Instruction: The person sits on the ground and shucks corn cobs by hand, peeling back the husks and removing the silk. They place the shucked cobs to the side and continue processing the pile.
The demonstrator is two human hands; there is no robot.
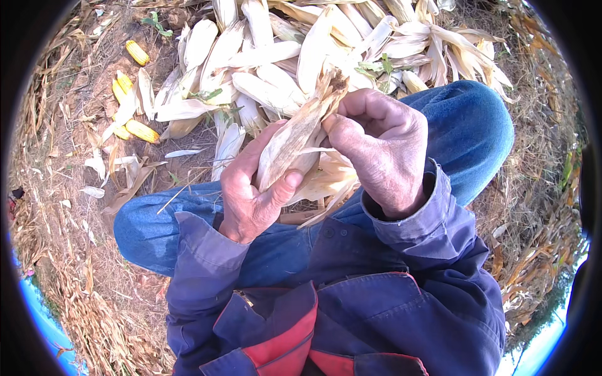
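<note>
Between my hands is an ear of corn in its dry husk (pixel 296 141), tilted with its dark, ragged end up and to the right. My left hand (pixel 258 183) grips its lower part, the thumb lying across the husk. Near the upper end, my right hand (pixel 383 141) pinches the husk between thumb and curled fingers. Peeled-back husk leaves (pixel 331 181) hang below the ear, over my lap. Beyond my hands lies a heap of unhusked corn ears (pixel 268 89). Whether any kernels are bare on the held ear cannot be seen.
Several husked yellow cobs, one of them apart (pixel 137 52) and another lower down (pixel 142 131), lie on the soil at the left. Loose husk pieces (pixel 134 174) are scattered near my bent left knee (pixel 146 230). Dry stalks and leaves (pixel 94 319) cover the ground at lower left.
</note>
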